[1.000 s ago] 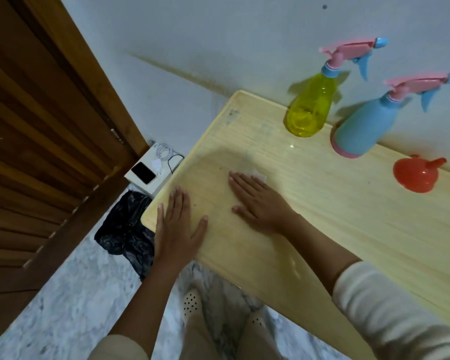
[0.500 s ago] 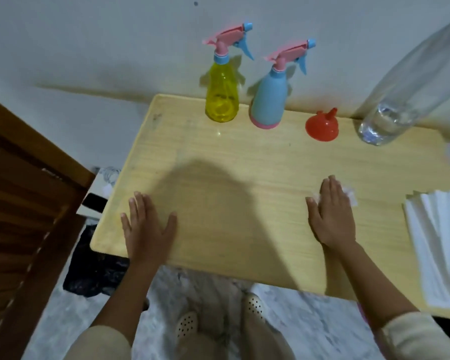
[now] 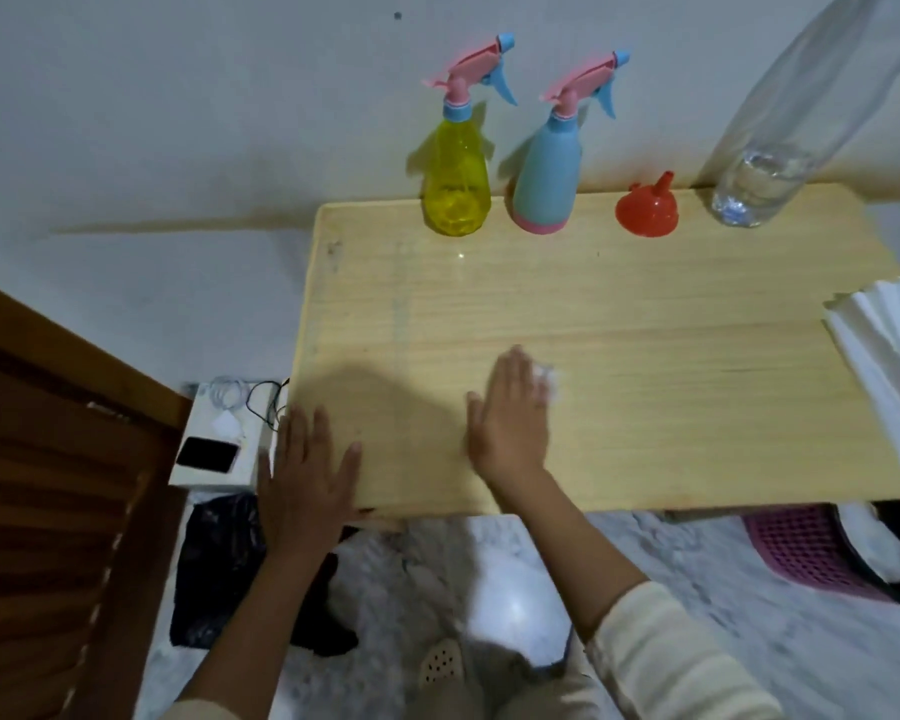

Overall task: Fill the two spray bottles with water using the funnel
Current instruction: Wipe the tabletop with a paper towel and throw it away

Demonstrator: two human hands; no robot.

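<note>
A yellow spray bottle [image 3: 455, 184] and a light blue spray bottle [image 3: 546, 184], both with pink trigger heads screwed on, stand side by side at the back of the wooden table [image 3: 645, 304]. Right of them a red funnel [image 3: 647, 210] rests mouth down. A tall clear bottle [image 3: 759, 184] holding some water stands further right. My left hand [image 3: 307, 480] lies flat with fingers spread on the table's front left corner. My right hand [image 3: 510, 423] presses flat on a small white tissue [image 3: 547, 379] near the table's middle front.
A stack of white paper napkins [image 3: 894, 376] lies at the table's right edge. On the floor to the left stand a white box with a phone [image 3: 206, 454] and a black bag [image 3: 219, 563]. A wooden door [image 3: 48, 485] is at left, a pink basket [image 3: 801, 548] below right.
My right hand has slid left across the table with the tissue under it. My left hand has stayed at the front left corner. The view has shifted.
</note>
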